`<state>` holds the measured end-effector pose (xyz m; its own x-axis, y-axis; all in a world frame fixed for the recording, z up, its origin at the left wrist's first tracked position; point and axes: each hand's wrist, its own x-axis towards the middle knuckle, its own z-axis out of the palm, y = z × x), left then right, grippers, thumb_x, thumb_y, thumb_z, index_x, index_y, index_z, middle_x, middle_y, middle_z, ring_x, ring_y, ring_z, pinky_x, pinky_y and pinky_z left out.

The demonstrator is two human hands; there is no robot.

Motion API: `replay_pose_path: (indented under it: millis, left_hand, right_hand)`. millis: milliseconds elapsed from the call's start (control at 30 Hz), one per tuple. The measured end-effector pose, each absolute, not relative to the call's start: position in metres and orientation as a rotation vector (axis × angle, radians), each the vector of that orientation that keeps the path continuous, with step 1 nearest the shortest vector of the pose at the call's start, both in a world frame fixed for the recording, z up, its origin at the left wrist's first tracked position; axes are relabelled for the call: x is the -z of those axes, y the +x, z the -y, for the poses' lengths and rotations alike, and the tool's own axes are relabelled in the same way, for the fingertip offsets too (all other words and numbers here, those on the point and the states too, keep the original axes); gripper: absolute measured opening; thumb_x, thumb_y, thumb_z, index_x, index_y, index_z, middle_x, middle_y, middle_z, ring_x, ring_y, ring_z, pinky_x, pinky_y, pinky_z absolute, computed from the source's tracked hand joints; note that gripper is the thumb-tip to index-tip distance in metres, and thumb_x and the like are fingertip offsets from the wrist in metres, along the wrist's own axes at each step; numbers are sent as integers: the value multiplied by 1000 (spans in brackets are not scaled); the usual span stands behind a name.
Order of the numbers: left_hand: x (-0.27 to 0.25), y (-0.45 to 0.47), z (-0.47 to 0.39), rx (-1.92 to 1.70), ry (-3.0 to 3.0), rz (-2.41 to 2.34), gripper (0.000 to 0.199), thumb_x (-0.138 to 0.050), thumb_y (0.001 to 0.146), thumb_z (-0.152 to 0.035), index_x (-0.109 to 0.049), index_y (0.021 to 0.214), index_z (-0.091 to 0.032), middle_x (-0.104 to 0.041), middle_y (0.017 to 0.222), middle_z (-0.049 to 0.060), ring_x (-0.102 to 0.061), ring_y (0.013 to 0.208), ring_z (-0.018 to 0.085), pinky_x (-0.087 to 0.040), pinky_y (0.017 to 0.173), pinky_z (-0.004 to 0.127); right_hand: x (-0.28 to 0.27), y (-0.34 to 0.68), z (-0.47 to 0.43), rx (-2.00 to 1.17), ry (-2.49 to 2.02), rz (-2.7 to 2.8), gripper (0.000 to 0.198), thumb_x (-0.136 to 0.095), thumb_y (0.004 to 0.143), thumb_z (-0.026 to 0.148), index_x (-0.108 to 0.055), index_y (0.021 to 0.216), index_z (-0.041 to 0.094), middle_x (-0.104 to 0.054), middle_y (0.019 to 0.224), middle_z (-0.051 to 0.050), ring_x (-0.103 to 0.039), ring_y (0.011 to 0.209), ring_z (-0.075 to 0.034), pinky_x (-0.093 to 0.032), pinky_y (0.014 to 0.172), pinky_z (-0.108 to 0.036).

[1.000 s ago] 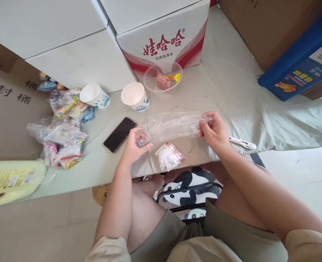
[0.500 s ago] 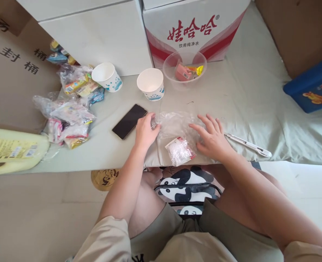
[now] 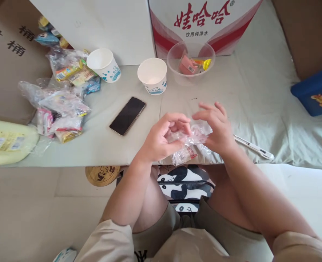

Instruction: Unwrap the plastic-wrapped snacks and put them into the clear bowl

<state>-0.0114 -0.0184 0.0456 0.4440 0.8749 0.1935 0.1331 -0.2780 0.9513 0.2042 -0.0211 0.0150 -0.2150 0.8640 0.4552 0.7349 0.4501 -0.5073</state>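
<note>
My left hand [image 3: 163, 138] is curled around one side of a crumpled clear plastic bag [image 3: 196, 134], thumb below and fingers above. On its other side my right hand [image 3: 219, 129] grips the bag low down, near the thumb, while its upper fingers stay raised and bent. The bag is bunched up just above the cloth-covered table. Beneath it, near the front edge, lies a small red-and-white wrapped packet [image 3: 184, 155], partly covered by the bag and my left hand. A white utility knife [image 3: 255, 147] rests to the right of my right hand.
Left of my hands lies a phone [image 3: 128, 115]. Two paper cups [image 3: 153, 76] and a clear plastic bowl [image 3: 190, 72] holding small packets stand behind. A heap of plastic wrappers [image 3: 64, 105] is at the left, beside a yellow jug [image 3: 10, 143]. Boxes [image 3: 201, 22] line the back.
My hands have come closer together and lifted the clear plastic bag, which lay spread flat before and is now bunched between them. The view has shifted slightly.
</note>
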Motion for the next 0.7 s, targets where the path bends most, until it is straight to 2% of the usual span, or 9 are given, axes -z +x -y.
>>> replay_pose_path:
  millis: [67,133,233,367,467,533,700]
  left_hand:
    - [-52,-13,20,-983,1676,-810,48,-76,82,-42,-53,123,-32,-66,110,3,-68,109,21,-59,92,39]
    - [-53,-16,15,-1064,1630,-758,63,-79,76,-54,-49,128,-35,-61,126,3,-63,123,24,-56,98,42]
    - [-50,-18,10,-1095,1560,-804,71,-75,74,-67,-50,131,-33,-57,141,5,-57,135,26,-51,107,43]
    - [-57,-8,34,-871,1485,-897,61,-71,83,-60,-62,130,-23,-61,142,14,-56,136,30,-51,106,39]
    - [-67,5,80,-631,1353,-699,67,-74,80,-61,-65,132,-20,-66,135,16,-62,128,32,-55,100,39]
    - [-67,13,118,-533,1279,-605,65,-77,77,-57,-66,130,-21,-71,127,14,-67,119,31,-57,95,40]
    - [-32,14,206,-634,1280,-850,33,-71,81,-33,-74,110,-19,-75,116,10,-70,108,25,-56,91,34]
  right_hand:
    - [-19,206,25,-257,-1365,1892,10,-59,86,37,-61,90,28,-71,86,-3,-71,95,-25,-48,105,-50]
    - [-24,211,34,-258,-1451,1712,11,-59,83,39,-60,84,28,-67,77,-2,-68,77,-23,-56,83,-43]
    - [-37,218,56,-289,-1514,1414,16,-65,79,42,-58,80,27,-63,71,-1,-62,65,-20,-53,63,-37]
    - [-59,210,107,-677,-1382,1134,19,-68,83,39,-55,77,26,-57,61,4,-54,50,-14,-45,48,-29]
    - [-68,194,155,-1031,-1318,1083,16,-70,83,35,-59,81,25,-58,61,5,-51,47,-11,-42,44,-25]
    - [-66,183,187,-1145,-1333,1063,14,-70,83,36,-62,86,24,-61,64,4,-53,50,-11,-44,47,-24]
    - [-31,171,256,-1266,-1406,1032,23,-73,77,41,-60,79,21,-63,64,2,-57,54,-13,-47,50,-26]
